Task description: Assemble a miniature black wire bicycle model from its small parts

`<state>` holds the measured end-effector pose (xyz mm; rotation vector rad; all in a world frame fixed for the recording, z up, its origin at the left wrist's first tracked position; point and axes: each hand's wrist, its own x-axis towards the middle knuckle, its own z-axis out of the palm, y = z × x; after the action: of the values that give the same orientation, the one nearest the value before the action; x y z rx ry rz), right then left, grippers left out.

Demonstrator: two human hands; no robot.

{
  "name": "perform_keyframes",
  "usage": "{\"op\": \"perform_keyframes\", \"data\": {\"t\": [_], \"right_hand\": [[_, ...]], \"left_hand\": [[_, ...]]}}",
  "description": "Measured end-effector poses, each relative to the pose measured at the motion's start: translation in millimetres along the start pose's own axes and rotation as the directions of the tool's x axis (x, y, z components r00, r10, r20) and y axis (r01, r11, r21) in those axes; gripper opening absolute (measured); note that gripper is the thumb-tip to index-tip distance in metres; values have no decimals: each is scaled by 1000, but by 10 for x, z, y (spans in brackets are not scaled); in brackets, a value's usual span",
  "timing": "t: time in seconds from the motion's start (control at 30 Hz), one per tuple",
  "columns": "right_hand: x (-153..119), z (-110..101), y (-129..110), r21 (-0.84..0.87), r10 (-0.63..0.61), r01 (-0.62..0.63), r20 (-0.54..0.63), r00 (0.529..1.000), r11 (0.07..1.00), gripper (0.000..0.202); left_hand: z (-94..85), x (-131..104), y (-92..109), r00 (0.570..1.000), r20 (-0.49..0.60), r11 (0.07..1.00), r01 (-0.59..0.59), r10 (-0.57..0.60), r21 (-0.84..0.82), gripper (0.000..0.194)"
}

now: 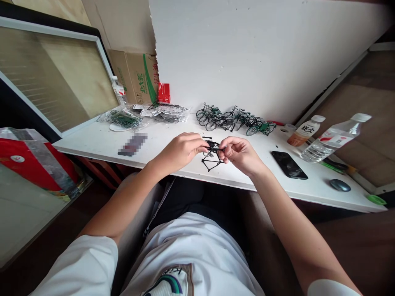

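Observation:
Both my hands meet over the front middle of the white desk. Between them is a black model bicycle frame (209,162), thin and angular, with other small black parts close behind it. My left hand (187,149) pinches its left side between thumb and fingertips. On the other side my right hand (237,153) grips a thin dark piece at the frame's upper right with thumb and forefinger. Fingers cover the spot where the pieces meet, so I cannot tell whether they are joined. Just beyond the hands lies a small loose black part (207,137).
Several assembled model bicycles (228,119) stand along the wall. Clear bags of parts (166,112) lie back left, before a cardboard box (135,76). Rightward are a black phone (289,165), a water bottle (335,139), a brown-drink bottle (305,130) and a computer mouse (340,185).

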<state>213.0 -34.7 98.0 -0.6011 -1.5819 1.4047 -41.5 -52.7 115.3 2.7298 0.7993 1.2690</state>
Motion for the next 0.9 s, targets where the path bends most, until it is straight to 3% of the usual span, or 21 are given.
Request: {"op": "perform_keyframes", "data": {"t": [0.17,0.4,0.53,0.73,0.9], "right_hand": [[9,74,79,-43,17,-16,6,1000,999,43],[48,107,153,0,30,-30,-113,993,1000,45],[46,109,134,-28,52,-57,-160,986,998,48],[18,165,134,-121,-108,91,-140,984,988,47],[-9,242,148,-66,-64,52,-195,979,996,53]], "left_hand": [[100,-27,-72,997,75,998,10,-15,66,25],[177,-62,-127,988,150,994,17,-34,111,25],[168,-46,-128,992,125,993,-4,-11,118,28],[227,-45,-107,998,55,985,12,-22,170,30],[267,-52,-61,999,14,960,27,-33,279,31]]}}
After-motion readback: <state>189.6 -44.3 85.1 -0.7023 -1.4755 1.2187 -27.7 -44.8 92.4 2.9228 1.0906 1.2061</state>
